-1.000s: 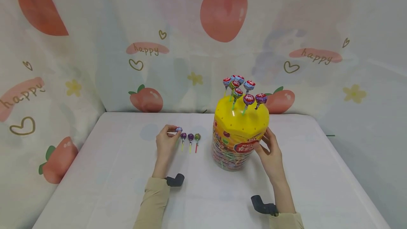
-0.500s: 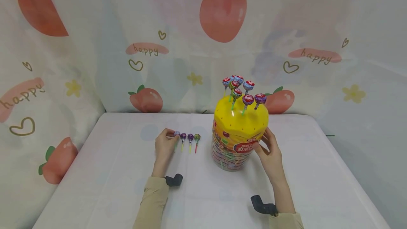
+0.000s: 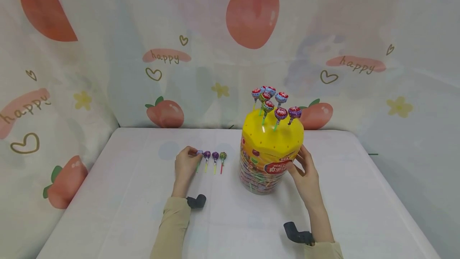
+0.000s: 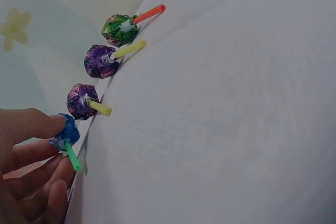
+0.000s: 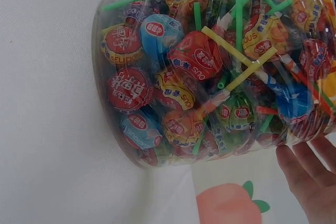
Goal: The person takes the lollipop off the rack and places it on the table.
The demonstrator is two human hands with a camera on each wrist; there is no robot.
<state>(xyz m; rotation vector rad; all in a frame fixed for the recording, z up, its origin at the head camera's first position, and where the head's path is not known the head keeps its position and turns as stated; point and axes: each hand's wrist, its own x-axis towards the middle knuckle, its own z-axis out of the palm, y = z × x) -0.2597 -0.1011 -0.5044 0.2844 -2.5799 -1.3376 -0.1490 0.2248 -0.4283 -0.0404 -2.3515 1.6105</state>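
Note:
At the left end of a row, my left hand (image 3: pixel 184 167) pinches the head of a blue-wrapped lollipop (image 4: pixel 65 132) between thumb and fingers; its green stick points toward me. Beside it lie two purple lollipops (image 3: pixel 207 154) with yellow sticks and a green one (image 3: pixel 223 156) with a red stick. A large clear candy jar (image 3: pixel 256 177) with a yellow lid (image 3: pixel 271 135) stands to the right, packed with wrapped lollipops. Several lollipops (image 3: pixel 281 113) stick upright out of the lid. My right hand (image 3: pixel 304 175) rests against the jar's right side, fingers extended along it.
A white cloth covers the table (image 3: pixel 237 219). Behind it hangs a printed backdrop (image 3: pixel 208 27) with peaches, hearts and flowers. Dark camera mounts (image 3: pixel 298 233) jut inward from both wrists.
My left hand has brought the blue lollipop slightly left and toward me, level with the row beside the nearer purple one. My right hand and the jar stay put.

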